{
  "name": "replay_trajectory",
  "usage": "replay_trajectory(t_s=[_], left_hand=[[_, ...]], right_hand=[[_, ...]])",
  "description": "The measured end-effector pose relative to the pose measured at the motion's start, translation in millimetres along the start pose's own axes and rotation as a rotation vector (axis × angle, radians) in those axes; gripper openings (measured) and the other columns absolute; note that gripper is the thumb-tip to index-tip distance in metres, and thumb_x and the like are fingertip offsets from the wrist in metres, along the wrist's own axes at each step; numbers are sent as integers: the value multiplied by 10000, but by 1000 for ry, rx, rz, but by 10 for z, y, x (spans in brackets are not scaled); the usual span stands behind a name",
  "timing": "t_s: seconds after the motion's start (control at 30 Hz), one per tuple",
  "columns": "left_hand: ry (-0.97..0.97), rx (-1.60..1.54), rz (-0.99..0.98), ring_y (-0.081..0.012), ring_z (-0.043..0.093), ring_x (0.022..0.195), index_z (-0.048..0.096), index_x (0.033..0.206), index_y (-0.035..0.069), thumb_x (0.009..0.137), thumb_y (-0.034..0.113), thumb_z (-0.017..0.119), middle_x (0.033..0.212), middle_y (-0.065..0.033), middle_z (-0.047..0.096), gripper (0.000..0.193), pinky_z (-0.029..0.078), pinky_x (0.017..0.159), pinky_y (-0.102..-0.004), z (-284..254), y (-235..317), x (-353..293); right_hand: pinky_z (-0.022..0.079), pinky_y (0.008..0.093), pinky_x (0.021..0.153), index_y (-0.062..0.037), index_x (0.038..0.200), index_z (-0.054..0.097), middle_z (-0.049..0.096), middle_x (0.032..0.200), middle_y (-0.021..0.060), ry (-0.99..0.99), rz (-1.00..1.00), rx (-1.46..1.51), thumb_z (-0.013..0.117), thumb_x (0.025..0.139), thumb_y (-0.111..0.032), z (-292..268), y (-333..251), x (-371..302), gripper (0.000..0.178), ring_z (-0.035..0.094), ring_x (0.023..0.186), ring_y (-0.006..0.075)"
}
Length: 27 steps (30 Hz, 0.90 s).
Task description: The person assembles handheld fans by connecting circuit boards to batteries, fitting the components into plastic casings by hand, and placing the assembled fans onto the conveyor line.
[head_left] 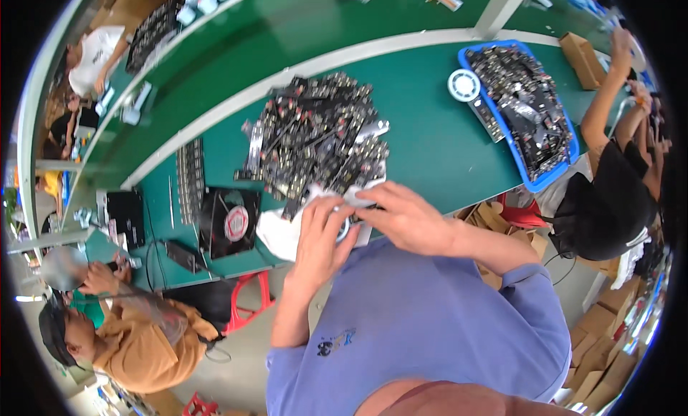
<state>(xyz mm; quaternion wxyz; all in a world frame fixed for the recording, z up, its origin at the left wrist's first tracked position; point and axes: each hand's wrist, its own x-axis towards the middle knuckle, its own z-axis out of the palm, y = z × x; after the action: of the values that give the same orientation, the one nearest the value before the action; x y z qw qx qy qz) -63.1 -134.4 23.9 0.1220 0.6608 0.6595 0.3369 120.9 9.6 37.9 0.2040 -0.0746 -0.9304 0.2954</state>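
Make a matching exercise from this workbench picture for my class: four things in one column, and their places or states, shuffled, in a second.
Column 1
1. Heap of dark circuit boards
2. Blue tray
3. Round white disc
4. Square black item

Column 2
A. At the tray's left edge
B. Bears a round red-and-white label
C. Mid-table, just beyond the left hand and right hand
D. On the table's right side, filled with boards

Right pairs: 1-C, 2-D, 3-A, 4-B
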Motion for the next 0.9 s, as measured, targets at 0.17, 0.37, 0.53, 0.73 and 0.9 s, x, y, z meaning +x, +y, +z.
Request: replay_trajectory(t_s=[0.17,0.37,0.53,0.73,0.9], left_hand=[[-30,21,13,-403,568,1184,691,1213,57,870,87,830,1266,-172,610,371,508,992,-483,-23,34,-73],[-26,186,64,-387,553,1239,713,1207,84,851,120,847,1323,-157,604,382,508,1010,-468,-242,263,12],[506,325,272,-396,598,1261,736,1196,105,772,111,879,1313,-134,664,448,512,1025,-466,-437,363,131],[269,151,226,-284,703,1099,738,1140,97,789,114,875,1153,-74,712,377,548,873,-391,251,30,-303],[260,200,130,-235,703,1069,746,1097,118,832,156,853,1110,-30,721,288,527,868,-359,479,-89,-390]], right_hand=[[553,453,949,17,1270,699,692,1214,171,-6,-7,95,683,874,-28,60,95,-172,398,667,1093,364],[577,453,995,31,1258,705,713,1259,196,16,-120,-1,685,881,-40,-103,90,-156,384,704,1154,363],[598,476,908,66,1170,691,722,1153,233,228,-178,-66,726,864,-5,-592,259,688,315,717,1040,415],[558,537,841,28,1085,763,736,999,272,195,172,-135,692,924,-75,-361,1306,2142,204,706,949,472],[565,564,822,-1,1019,770,735,950,268,163,343,-226,685,934,-97,20,1896,2975,154,710,915,477]])
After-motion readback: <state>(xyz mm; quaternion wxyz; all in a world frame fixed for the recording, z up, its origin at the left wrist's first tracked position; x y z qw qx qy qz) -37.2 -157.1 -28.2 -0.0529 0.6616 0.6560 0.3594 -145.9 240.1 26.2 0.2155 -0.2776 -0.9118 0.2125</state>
